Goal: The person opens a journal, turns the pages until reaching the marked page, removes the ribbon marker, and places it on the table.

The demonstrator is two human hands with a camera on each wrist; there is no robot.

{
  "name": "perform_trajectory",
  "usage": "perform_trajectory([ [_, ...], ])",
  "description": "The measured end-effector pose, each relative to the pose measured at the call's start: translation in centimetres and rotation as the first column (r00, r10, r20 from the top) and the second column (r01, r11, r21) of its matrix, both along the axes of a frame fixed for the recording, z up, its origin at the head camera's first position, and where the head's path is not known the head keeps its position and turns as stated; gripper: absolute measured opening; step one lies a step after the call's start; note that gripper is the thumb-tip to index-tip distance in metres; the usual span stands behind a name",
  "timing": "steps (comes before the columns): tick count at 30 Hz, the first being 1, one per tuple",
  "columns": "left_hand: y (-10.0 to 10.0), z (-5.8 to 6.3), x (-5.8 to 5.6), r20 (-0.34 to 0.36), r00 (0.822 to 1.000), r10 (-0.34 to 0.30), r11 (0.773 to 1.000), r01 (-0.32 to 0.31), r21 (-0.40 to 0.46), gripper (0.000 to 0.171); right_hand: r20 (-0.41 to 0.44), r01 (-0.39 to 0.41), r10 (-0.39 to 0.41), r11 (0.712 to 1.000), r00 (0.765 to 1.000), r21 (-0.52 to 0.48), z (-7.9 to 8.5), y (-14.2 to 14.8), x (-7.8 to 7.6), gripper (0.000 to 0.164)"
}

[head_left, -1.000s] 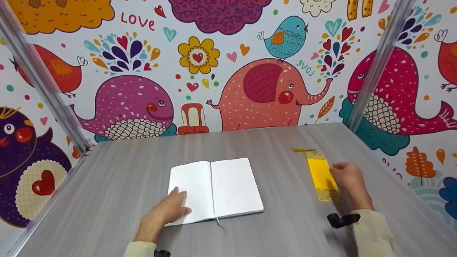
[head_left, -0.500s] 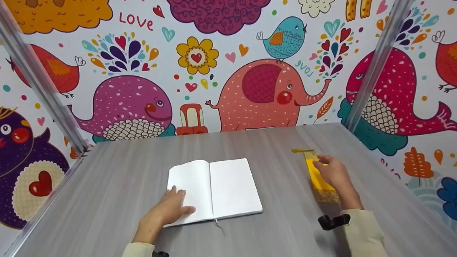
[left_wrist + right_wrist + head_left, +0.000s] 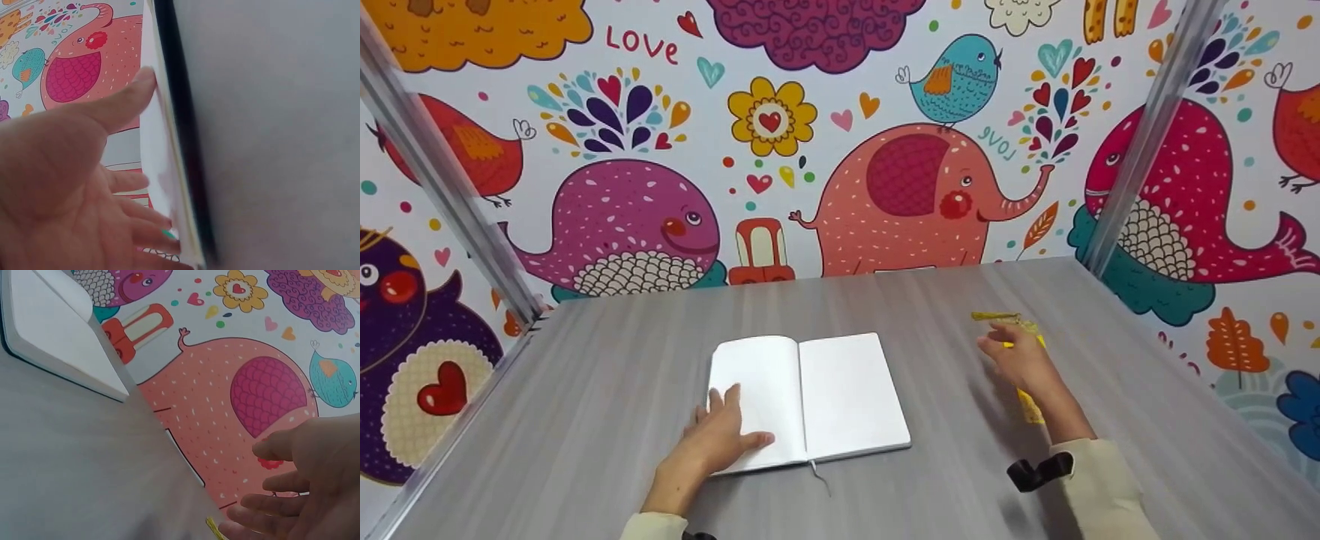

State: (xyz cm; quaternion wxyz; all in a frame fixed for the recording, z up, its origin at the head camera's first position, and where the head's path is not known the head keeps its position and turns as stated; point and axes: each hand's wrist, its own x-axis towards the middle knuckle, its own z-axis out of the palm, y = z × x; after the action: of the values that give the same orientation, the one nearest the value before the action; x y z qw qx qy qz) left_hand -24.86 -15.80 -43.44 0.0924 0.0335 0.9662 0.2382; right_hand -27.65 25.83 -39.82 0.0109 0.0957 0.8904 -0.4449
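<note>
An open notebook [image 3: 851,397] with blank white pages lies on the table. My left hand [image 3: 712,439] is at its lower left, thumb over the left page and fingers by the outer edge. In the left wrist view, the thumb and loosely spread fingers of the left hand [image 3: 67,185] are near the page edges and dark cover [image 3: 185,129]. My right hand [image 3: 1024,364] hovers over a yellow bookmark [image 3: 1031,409], hiding its middle. The bookmark's tassel [image 3: 994,316] points left. Nothing is between the relaxed fingers of the right hand [image 3: 320,484] in the right wrist view.
A thin ribbon [image 3: 820,478] hangs from the notebook's spine onto the grey table [image 3: 607,375]. Behind stands a wall [image 3: 780,45] printed with cartoon animals. Metal posts [image 3: 1147,142] mark the booth's corners.
My right hand has moved left from the bookmark's right side to above it, its fingers loosening. The left hand's fingers have shifted slightly toward the notebook's outer edge. The bookmark stays on the table.
</note>
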Motion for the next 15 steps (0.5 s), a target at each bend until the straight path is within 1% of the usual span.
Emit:
perform_trajectory([
  [4, -0.1, 0.2, 0.0, 0.022, 1.000, 0.020, 1.000, -0.020, 0.006, 0.105, 0.008, -0.019, 0.020, 0.996, 1.000, -0.086, 0.1, -0.6, 0.0, 0.070],
  [7, -0.2, 0.4, 0.0, 0.042, 0.999, 0.024, 1.000, -0.024, 0.006, 0.105, 0.007, -0.032, 0.033, 0.992, 0.999, -0.124, 0.1, -1.1, 0.0, 0.070],
  [10, -0.2, 0.5, 0.1, 0.055, 0.998, 0.024, 1.000, -0.025, 0.002, 0.105, 0.006, -0.034, 0.035, 0.991, 0.999, -0.131, 0.0, -1.6, -0.1, 0.071],
  [13, -0.3, 0.4, 0.0, 0.049, 0.998, 0.025, 1.000, -0.026, 0.017, 0.105, 0.009, -0.023, 0.025, 0.991, 1.000, -0.130, -0.2, -2.2, -0.1, 0.070],
  [15, -0.3, 0.4, 0.0, 0.042, 0.999, 0.030, 0.999, -0.032, 0.033, 0.106, 0.004, -0.031, 0.031, 0.992, 1.000, -0.125, -0.4, -2.6, 0.0, 0.068],
])
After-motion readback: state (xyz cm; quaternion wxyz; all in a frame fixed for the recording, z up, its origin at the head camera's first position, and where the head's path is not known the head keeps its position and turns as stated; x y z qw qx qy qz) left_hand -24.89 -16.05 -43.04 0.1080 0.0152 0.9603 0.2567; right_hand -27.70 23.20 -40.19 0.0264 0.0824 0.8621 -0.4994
